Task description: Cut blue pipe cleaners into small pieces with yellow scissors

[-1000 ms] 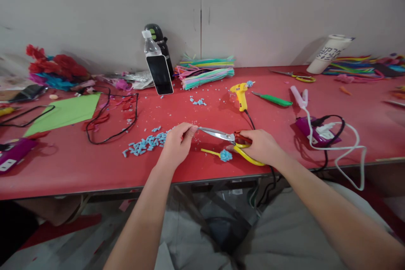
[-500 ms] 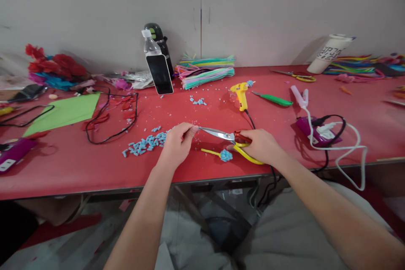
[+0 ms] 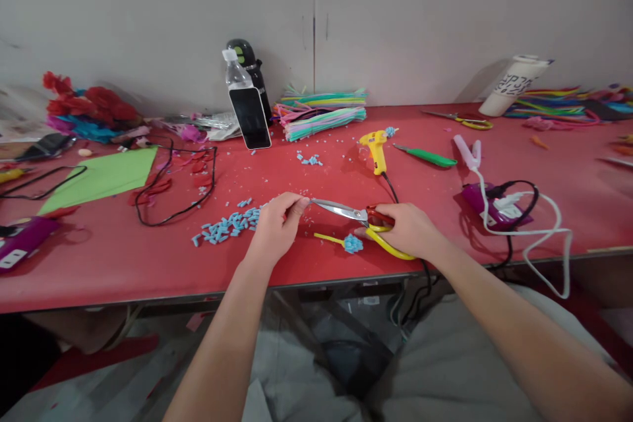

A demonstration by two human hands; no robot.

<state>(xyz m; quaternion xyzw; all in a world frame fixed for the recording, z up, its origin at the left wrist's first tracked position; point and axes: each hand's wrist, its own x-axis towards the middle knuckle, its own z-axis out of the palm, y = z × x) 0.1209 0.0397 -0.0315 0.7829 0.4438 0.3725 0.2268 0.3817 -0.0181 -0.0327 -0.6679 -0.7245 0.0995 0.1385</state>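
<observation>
My right hand [image 3: 408,229] grips the red and yellow handles of a pair of scissors [image 3: 356,216], whose steel blades point left, low over the red table [image 3: 316,257]. My left hand [image 3: 277,227] is closed in a pinch right at the blade tips; what it pinches is too small to make out. A pile of short light-blue cut pieces [image 3: 225,225] lies just left of that hand. Below the blades rests a yellow stem with a blue tuft [image 3: 341,241].
A yellow glue gun [image 3: 374,148], green-handled tool [image 3: 428,157], pink tool [image 3: 467,151] with white cable and purple power strip [image 3: 494,210] lie right. At the back: phone [image 3: 250,117] leaning on bottles, pipe-cleaner bundle [image 3: 321,112]. Green paper [image 3: 103,175] and black cable [image 3: 173,184] lie left.
Almost nothing: both hands stay in place, the scissors only shifting very slightly.
</observation>
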